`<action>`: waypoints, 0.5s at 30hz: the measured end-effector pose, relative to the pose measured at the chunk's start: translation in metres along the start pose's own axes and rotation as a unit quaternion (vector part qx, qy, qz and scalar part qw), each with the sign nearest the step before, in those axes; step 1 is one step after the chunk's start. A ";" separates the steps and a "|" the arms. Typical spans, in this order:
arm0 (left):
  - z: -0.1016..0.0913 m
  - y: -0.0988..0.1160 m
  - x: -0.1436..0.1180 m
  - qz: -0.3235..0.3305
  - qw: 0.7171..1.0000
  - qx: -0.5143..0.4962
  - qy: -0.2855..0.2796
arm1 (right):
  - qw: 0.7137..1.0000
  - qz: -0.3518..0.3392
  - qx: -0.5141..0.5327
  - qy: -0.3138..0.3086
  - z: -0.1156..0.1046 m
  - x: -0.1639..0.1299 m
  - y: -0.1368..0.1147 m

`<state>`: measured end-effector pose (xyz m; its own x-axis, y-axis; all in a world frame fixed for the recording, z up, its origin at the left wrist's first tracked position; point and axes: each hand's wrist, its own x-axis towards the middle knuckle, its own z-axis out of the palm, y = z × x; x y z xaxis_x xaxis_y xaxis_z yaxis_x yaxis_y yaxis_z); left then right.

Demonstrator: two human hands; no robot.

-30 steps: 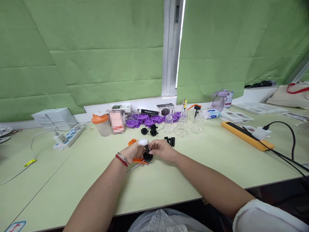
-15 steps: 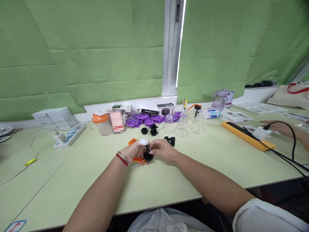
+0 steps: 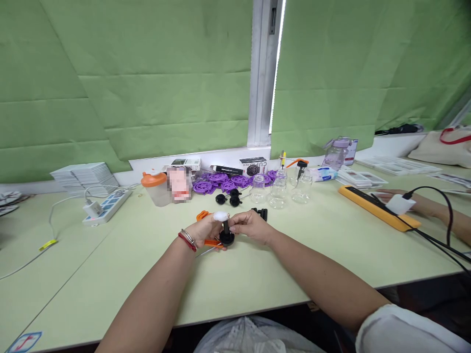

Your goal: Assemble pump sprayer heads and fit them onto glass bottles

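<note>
My left hand (image 3: 204, 231) and my right hand (image 3: 251, 226) meet over the middle of the pale green table (image 3: 110, 274). Between them they hold a small black pump cap (image 3: 225, 235) with a round base and an upright stem. A white pad (image 3: 220, 215) sits on top of my left fingers. Orange-handled scissors (image 3: 204, 228) lie on the table under my left hand. Beyond my hands stand three clear glass bottles (image 3: 278, 188), loose black caps (image 3: 228, 198) and a heap of purple discs (image 3: 219, 182).
At the left lie a white power strip (image 3: 106, 207), a stack of cards (image 3: 84, 176) and an orange-lidded cup (image 3: 155, 188). A yellow power strip (image 3: 377, 207) with a black cable lies at the right, where another person's hand (image 3: 389, 195) rests.
Another person's hand and forearm have come in from the right edge and moved left along the yellow power strip. My own hands stay on the black pump cap with hardly any shift.
</note>
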<state>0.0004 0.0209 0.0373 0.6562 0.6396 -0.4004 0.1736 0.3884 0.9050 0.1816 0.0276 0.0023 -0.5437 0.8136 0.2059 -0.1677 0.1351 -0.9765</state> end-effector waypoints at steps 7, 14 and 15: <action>0.003 0.002 -0.003 -0.006 1.000 0.020 0.006 | 1.000 -0.008 0.001 -0.006 -0.002 0.001 0.002; 0.003 0.002 -0.003 0.006 1.000 0.029 -0.007 | 1.000 -0.003 0.014 0.005 0.000 0.000 -0.001; 0.003 0.002 -0.003 0.004 1.000 0.028 -0.008 | 1.000 -0.001 0.015 0.007 0.000 0.000 -0.001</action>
<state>0.0007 0.0178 0.0409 0.6687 0.6323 -0.3911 0.2086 0.3453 0.9150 0.1817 0.0276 0.0035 -0.5312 0.8216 0.2070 -0.1934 0.1203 -0.9737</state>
